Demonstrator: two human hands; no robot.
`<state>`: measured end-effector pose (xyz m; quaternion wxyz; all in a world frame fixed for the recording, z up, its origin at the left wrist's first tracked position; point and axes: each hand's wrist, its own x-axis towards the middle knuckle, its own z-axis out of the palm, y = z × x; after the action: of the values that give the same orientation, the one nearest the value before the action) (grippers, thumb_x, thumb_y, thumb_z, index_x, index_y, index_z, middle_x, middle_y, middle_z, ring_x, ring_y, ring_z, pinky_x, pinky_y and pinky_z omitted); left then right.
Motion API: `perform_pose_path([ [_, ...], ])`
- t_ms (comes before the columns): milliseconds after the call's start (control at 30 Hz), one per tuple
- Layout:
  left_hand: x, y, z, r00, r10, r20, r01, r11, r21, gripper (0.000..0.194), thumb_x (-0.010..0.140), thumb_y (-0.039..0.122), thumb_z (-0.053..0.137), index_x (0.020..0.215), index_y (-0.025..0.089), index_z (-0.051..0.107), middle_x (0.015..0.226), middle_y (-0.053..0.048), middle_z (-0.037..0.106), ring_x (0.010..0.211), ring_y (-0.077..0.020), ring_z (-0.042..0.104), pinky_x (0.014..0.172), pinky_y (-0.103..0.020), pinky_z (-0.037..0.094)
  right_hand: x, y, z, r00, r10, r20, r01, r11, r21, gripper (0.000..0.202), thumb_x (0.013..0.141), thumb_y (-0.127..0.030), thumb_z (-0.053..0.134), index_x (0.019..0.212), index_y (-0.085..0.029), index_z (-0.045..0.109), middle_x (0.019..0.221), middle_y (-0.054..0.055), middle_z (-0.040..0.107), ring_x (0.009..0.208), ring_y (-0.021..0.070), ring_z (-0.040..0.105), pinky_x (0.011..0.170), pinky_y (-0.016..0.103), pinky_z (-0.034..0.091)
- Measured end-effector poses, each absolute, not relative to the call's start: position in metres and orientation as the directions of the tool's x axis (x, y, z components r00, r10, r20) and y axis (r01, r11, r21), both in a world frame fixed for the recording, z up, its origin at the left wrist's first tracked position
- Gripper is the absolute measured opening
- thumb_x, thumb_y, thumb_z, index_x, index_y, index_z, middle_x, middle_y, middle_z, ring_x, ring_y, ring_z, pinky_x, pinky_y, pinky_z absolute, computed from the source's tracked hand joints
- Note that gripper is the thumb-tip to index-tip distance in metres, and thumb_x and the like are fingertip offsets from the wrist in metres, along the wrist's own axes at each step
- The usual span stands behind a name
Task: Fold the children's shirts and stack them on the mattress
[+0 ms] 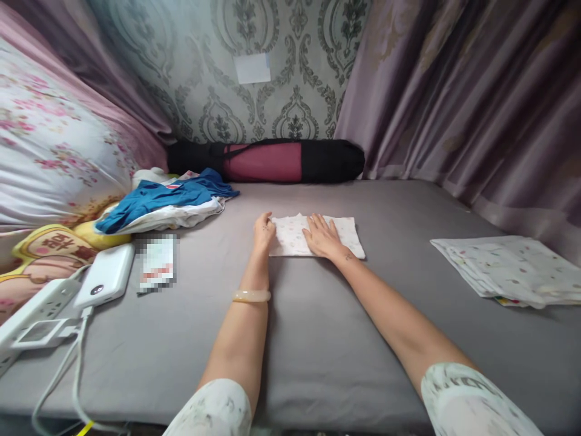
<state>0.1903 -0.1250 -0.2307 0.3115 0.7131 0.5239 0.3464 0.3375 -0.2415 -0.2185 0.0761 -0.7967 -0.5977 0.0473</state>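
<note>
A white folded cloth (290,237) with a small pale print lies flat on the grey bed sheet in the middle of the view. At its left edge is my left hand (264,232), fingers curled and closed on the edge, though the fingertips are partly hidden. My right hand (323,235) rests palm down on the cloth, fingers spread. The right end of the cloth sticks out past that hand. A pale bangle (251,296) circles my left forearm.
Folded printed cloths (512,266) are stacked at the right. A blue garment (167,197) lies with white clothes at the left, near a power bank (105,275), a power strip (31,318) and cables. A long black and maroon bag (267,161) lies along the wall.
</note>
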Motion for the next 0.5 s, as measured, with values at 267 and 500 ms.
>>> perform_pose_path([
  [267,0.189,-0.116,-0.240,0.126,0.971,0.204,0.357,-0.236,0.904,0.047,0.080,0.006,0.038,0.119,0.009,0.065,0.124,-0.015,0.066,0.121,-0.0216,0.058,0.106,-0.034,0.042,0.331,-0.236,-0.222,0.327,0.944,-0.035,0.931,-0.328,-0.158,0.062,0.100,-0.041,0.019,0.153,-0.010,0.026,0.160,0.012,0.022,0.148,0.0257,0.013,0.118,0.049,0.009],
  [500,0.188,-0.109,-0.246,0.012,0.984,0.178,0.250,-0.175,0.952,0.037,0.084,0.015,0.039,0.107,0.014,0.067,0.110,-0.012,0.070,0.108,-0.0208,0.064,0.099,-0.033,0.047,0.292,-0.213,-0.215,0.198,0.979,0.047,0.966,-0.187,-0.176,0.061,0.098,-0.036,0.020,0.152,-0.007,0.027,0.160,0.012,0.020,0.148,0.0251,0.012,0.118,0.050,0.007],
])
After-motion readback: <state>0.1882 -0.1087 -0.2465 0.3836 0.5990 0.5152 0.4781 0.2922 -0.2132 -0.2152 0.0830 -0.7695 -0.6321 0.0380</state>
